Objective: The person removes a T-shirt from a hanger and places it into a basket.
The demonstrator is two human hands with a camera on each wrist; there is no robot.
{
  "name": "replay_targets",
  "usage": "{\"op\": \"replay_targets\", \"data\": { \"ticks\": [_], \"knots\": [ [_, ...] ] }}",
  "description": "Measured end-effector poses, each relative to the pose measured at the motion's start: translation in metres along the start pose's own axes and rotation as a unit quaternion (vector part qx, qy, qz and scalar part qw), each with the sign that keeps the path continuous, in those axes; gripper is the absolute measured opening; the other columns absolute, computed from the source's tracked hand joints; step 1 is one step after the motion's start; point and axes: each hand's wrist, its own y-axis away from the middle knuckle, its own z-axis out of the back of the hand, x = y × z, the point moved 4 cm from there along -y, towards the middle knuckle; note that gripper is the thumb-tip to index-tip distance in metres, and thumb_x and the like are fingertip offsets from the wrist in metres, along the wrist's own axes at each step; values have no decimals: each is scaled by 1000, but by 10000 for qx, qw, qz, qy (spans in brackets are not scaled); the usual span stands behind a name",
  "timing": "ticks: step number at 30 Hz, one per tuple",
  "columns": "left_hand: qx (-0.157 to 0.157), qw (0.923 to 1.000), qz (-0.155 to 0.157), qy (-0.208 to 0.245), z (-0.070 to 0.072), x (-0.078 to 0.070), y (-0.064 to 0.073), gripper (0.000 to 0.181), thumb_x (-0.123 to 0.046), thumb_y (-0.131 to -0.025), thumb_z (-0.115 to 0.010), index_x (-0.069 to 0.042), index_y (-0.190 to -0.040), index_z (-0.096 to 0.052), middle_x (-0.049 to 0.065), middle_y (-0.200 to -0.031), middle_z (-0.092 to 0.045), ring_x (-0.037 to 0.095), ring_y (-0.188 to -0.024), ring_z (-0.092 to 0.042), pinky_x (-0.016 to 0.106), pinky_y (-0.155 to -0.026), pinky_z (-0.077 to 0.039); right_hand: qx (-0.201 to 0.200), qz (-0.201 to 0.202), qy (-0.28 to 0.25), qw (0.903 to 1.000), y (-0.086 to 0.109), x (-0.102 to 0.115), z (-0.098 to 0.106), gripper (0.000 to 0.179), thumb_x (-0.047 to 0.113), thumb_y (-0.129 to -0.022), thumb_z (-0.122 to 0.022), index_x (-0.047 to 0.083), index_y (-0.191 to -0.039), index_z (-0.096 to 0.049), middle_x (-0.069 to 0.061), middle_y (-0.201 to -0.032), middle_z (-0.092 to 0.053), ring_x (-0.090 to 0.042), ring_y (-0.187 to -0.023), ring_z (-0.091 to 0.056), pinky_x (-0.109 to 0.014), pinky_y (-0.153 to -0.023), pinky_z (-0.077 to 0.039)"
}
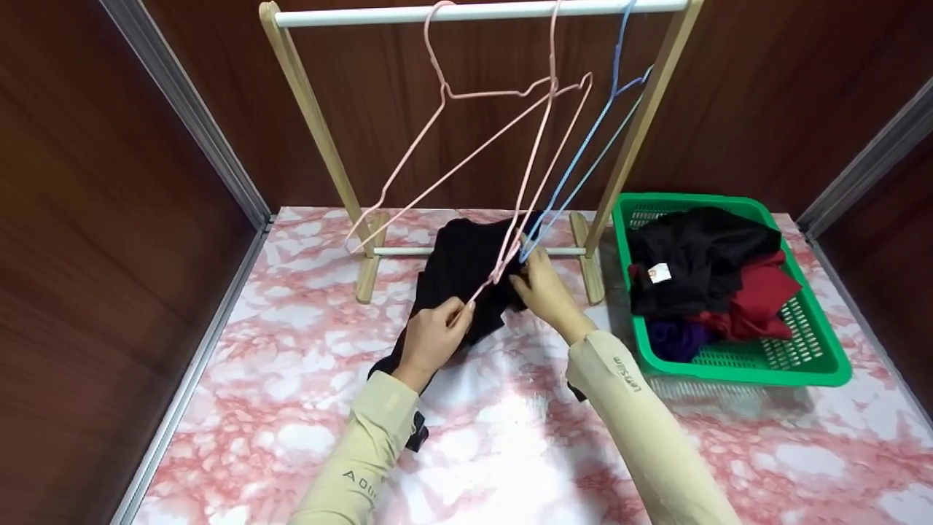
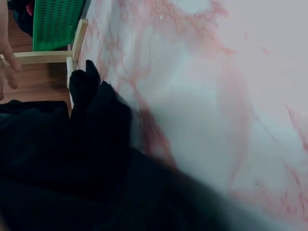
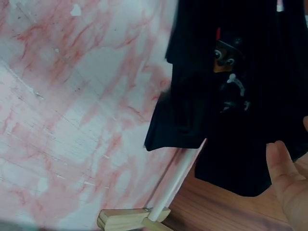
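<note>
My left hand [image 1: 436,332] pinches a thin pink hanger [image 1: 479,292] over a black garment [image 1: 455,255]. The garment hangs below the rack bar and trails toward the front, with a printed cartoon figure [image 3: 230,72] on its cloth. At the garment's right side is my right hand [image 1: 545,288], close to the lower end of a blue hanger [image 1: 583,149]. Its thumb [image 3: 279,159] lies extended by the black cloth in the right wrist view, and its fingers [image 2: 8,67] hang apart over the cloth in the left wrist view. The left hand's fingertips are partly hidden.
A wooden rack with a white bar [image 1: 350,16] stands at the back, another pink hanger [image 1: 412,157] on its left. To the right, a green basket [image 1: 743,373] holds black, red and purple clothes. Brown panels [image 1: 73,219] enclose the marbled surface [image 1: 270,408].
</note>
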Motion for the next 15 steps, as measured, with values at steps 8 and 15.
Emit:
{"op": "replay_targets", "data": {
  "ticks": [8, 15],
  "knots": [
    [90, 9999, -101, 21, -4, -1, 2, 35, -29, -92, -60, -13, -64, -48, -12, -51, -27, 8, -48, -35, 22, -48, -28, 250, 375, 437, 9980, 1, 4, -4, 51, 1, -90, -59, 2, -139, -44, -33, -144, -33, -47, -129, -43, -53, -106, -39],
    [98, 9998, -149, 38, -5, 1, 3, 33, -28, -91, -61, -13, -64, -51, -12, -51, -29, 7, -48, -37, 22, -48, -29, 63, 252, 419, 9988, -1, 1, 0, 29, -1, -91, -54, -6, -120, -57, -29, -126, -55, -42, -118, -54, -49, -102, -43]
  ]
}}
